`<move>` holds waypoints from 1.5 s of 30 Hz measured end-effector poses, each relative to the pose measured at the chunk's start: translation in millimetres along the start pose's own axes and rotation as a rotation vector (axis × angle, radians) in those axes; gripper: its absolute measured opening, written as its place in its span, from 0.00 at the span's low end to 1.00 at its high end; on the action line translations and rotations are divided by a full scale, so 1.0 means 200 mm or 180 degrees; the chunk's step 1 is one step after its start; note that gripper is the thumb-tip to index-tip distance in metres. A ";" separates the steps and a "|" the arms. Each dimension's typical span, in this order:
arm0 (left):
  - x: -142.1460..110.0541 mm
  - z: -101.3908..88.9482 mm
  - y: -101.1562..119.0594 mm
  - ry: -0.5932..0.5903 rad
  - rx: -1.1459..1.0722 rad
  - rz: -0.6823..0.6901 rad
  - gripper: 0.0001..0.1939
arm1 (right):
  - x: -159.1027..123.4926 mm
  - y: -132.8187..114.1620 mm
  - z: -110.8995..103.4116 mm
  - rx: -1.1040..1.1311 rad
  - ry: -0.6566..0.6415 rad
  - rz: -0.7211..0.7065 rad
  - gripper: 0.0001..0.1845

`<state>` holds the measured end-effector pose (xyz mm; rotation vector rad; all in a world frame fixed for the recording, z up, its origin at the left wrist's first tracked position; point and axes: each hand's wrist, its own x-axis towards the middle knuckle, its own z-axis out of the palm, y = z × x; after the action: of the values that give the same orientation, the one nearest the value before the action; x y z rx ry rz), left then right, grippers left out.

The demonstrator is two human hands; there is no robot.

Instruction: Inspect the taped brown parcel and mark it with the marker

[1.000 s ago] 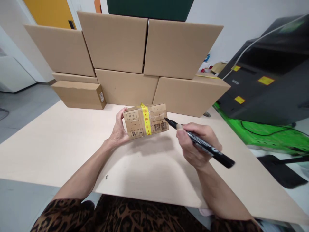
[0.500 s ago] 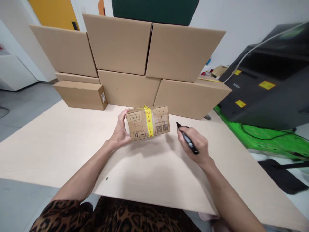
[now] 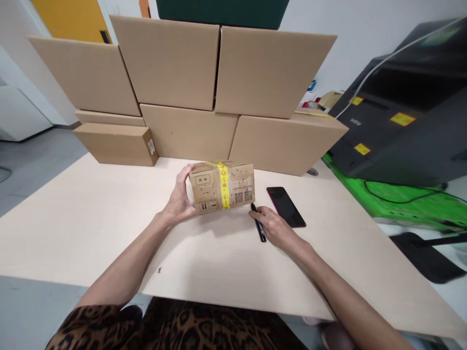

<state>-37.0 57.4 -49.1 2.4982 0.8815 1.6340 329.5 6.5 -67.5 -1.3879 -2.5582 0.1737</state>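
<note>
My left hand [image 3: 178,198] grips the left end of a small cardboard box [image 3: 239,177], thumb low and fingers at the top edge. Yellow tape with red print runs down the box's middle, and black symbols and square codes mark its front. The box is tilted toward me. Just below its right corner, my right hand [image 3: 275,227] has its fingers on a black marker pen [image 3: 260,228], low at the tabletop. Whether the pen touches the table I cannot tell. A dark phone [image 3: 287,207] with a red edge lies right beside this hand.
Large cardboard boxes [image 3: 164,63] stand stacked along the back of the pale table [image 3: 73,218]. A flatter carton [image 3: 113,143] sits at the left end. A dark green container [image 3: 222,10] tops the stack. To the right stands a black machine [image 3: 401,112] above a green surface [image 3: 397,199].
My right hand has moved left and down with the marker, to below the box's right corner. The phone it hid is now visible. The left hand still holds the box in nearly the same place.
</note>
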 end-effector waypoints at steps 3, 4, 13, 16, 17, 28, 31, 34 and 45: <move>-0.01 0.00 -0.01 0.0015 -0.0009 -0.0053 0.74 | -0.02 0.06 -0.02 -0.0144 0.0486 0.0600 0.24; -0.01 0.01 -0.01 0.0015 -0.0017 -0.0051 0.74 | -0.02 0.09 -0.03 -0.0271 0.0656 0.0939 0.24; -0.01 0.00 -0.01 -0.0067 0.0067 0.0012 0.73 | 0.05 0.32 -0.11 0.0019 0.0024 0.2889 0.55; -0.01 0.00 -0.01 -0.0053 0.0087 0.0037 0.72 | 0.08 0.35 -0.14 0.0703 0.0242 0.3095 0.64; -0.01 0.00 -0.01 -0.0045 0.0087 0.0049 0.72 | 0.09 0.36 -0.14 0.0960 0.0343 0.3145 0.66; -0.02 0.01 -0.02 -0.0028 0.0026 0.0067 0.72 | 0.03 0.37 -0.13 0.3222 0.1168 0.3006 0.24; -0.01 0.01 -0.02 -0.0019 0.0046 0.0078 0.72 | 0.01 0.35 -0.13 0.3841 0.1623 0.2949 0.25; -0.01 0.01 -0.01 -0.0002 0.0076 0.0068 0.71 | 0.01 0.33 -0.13 0.4365 0.2151 0.2773 0.25; 0.01 -0.01 0.01 0.0014 0.0125 0.0116 0.71 | 0.03 -0.03 -0.09 0.4836 0.3202 0.2301 0.32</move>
<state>-37.2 56.0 -45.3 2.5523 0.8824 1.6496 324.9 8.4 -48.1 -1.0675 -0.5621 0.9438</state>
